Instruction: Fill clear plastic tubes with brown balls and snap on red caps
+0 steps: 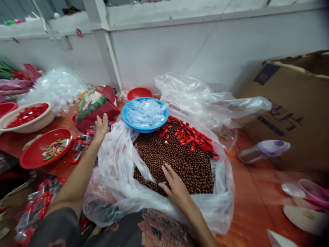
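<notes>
My right hand [177, 187] reaches over a heap of small round brown balls [177, 161], its fingers stretched out and apart. The fingertips are at the balls; whether they touch is unclear. The balls lie in a large clear plastic bag [110, 181] with its mouth spread wide. Red plastic pieces [190, 135] are scattered over the heap's far right side. My left hand [101, 127] is raised at the far left, fingers apart, with nothing visible in it. Below it lie several small red-capped packs [82, 145]. Behind the heap, a blue basin [145, 128] holds clear plastic pieces.
A red dish [28, 159] with small colourful pieces and a cream basin [38, 124] of red pieces stand left. A dark red printed bag [88, 118] sits behind my left hand. On the right are a cardboard box [295, 137] and a purple-lidded clear container [272, 147].
</notes>
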Tool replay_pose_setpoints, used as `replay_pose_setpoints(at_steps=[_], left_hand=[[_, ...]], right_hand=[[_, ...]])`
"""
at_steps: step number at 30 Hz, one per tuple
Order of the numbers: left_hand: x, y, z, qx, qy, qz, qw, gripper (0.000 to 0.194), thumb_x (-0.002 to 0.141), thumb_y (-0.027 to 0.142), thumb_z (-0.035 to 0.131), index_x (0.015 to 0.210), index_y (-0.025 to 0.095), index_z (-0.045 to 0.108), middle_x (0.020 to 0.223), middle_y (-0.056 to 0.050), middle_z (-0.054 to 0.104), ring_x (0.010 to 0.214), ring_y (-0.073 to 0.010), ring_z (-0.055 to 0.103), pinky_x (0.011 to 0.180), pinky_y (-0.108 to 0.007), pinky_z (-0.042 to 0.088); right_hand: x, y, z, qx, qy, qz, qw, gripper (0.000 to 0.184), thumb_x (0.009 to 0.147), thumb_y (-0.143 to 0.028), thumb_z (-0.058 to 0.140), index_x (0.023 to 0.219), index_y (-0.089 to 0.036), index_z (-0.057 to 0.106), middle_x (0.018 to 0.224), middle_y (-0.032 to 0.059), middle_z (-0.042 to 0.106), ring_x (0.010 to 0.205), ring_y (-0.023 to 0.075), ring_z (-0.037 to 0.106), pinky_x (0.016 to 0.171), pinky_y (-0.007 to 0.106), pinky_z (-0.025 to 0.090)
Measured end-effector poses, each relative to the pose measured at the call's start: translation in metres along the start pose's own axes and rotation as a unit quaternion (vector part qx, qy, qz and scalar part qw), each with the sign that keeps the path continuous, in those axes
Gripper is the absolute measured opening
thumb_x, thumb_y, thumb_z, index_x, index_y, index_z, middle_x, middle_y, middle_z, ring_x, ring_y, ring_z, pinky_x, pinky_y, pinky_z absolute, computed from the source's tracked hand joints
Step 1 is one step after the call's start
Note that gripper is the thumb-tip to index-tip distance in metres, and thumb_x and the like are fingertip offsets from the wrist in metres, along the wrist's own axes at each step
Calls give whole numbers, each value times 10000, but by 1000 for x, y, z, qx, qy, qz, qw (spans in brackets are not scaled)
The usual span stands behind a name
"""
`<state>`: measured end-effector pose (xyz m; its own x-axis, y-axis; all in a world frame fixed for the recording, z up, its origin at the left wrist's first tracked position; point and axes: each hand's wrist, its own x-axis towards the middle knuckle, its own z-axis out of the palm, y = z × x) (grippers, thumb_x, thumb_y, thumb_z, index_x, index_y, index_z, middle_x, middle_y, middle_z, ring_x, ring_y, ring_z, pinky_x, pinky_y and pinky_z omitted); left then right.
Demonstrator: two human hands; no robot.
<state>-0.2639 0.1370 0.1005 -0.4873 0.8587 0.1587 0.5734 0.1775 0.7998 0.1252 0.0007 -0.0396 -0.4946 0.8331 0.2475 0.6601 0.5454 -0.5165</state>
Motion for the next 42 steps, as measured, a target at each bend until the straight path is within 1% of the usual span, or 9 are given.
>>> replay_pose_setpoints(at_steps=[3, 6, 9, 13, 17, 22, 28, 34, 42], left_hand=[[27, 18, 8, 58, 87, 70, 992, 624, 953, 521, 412, 1418, 111, 340, 1390, -144, 462, 1359, -307, 306, 1068, -370, 286], [38, 40, 57, 92, -70, 174, 978, 486, 921, 423, 515, 1329, 159, 525, 1364, -105, 519, 1248, -276, 464, 1057, -325, 337], [45, 58, 120, 108, -232, 195, 947, 772, 705, 332, 767, 1391, 121, 480, 1390, -165, 504, 1228, -323, 505, 1020, -357, 393], [61, 77, 186, 239, -323, 227, 887, 1266, 465, 143, 874, 1536, 259, 209, 1617, -203, -6, 1436, -505, 112, 1048, -557, 337], [77, 88, 217, 287, -346, 258, 855, 1172, 530, 116, 833, 1521, 307, 237, 1609, -153, -176, 1419, -546, 87, 1022, -593, 351], [88, 79, 225, 278, -319, 280, 862, 972, 558, 160, 833, 1427, 216, 400, 1609, -182, -134, 1368, -489, 281, 1032, -520, 369], [89, 63, 230, 291, -324, 255, 864, 1063, 542, 172, 857, 1465, 256, 337, 1575, -203, -223, 1226, -466, 477, 1005, -518, 390], [90, 65, 231, 240, -275, 277, 889, 903, 554, 108, 829, 1357, 257, 444, 1575, -161, 10, 1154, -353, 562, 1026, -472, 417], [77, 90, 181, 94, -232, 334, 909, 823, 559, 109, 771, 1309, 236, 457, 1282, -77, 412, 1135, -260, 510, 998, -419, 450]], right_hand=[[1, -1, 3, 9, 6, 0, 1000, 695, 900, -277, 579, 1521, -250, 268, 1516, 155, 409, 1382, 276, 428, 1086, 466, 446], [1, 0, 4, 17, 13, -5, 1000, 709, 895, -267, 577, 1525, -281, 253, 1520, 133, 411, 1374, 271, 440, 1078, 451, 458], [-3, 3, 6, 12, 25, -7, 1000, 730, 896, -255, 562, 1534, -313, 212, 1519, 107, 420, 1362, 266, 456, 1065, 437, 476], [-11, 9, 10, -3, 49, -6, 999, 760, 891, -235, 551, 1542, -330, 170, 1482, 89, 474, 1317, 264, 512, 1014, 423, 526], [-17, 10, 12, -3, 51, -2, 999, 742, 889, -221, 553, 1537, -321, 205, 1461, 86, 500, 1297, 261, 534, 1006, 415, 536], [-13, 7, 8, 13, 16, 21, 1000, 667, 900, -219, 548, 1512, -295, 296, 1458, 94, 503, 1307, 252, 524, 1046, 429, 501], [-8, 2, 3, 10, -22, 39, 999, 603, 901, -212, 556, 1474, -264, 378, 1454, 103, 507, 1288, 248, 537, 1049, 452, 487], [-10, 3, 5, 23, -3, 40, 999, 582, 905, -216, 566, 1462, -250, 398, 1454, 108, 503, 1297, 242, 521, 1054, 444, 479], [-12, 6, 6, 51, 13, 33, 998, 582, 900, -196, 572, 1456, -245, 406, 1452, 108, 502, 1304, 242, 512, 1067, 443, 471]])
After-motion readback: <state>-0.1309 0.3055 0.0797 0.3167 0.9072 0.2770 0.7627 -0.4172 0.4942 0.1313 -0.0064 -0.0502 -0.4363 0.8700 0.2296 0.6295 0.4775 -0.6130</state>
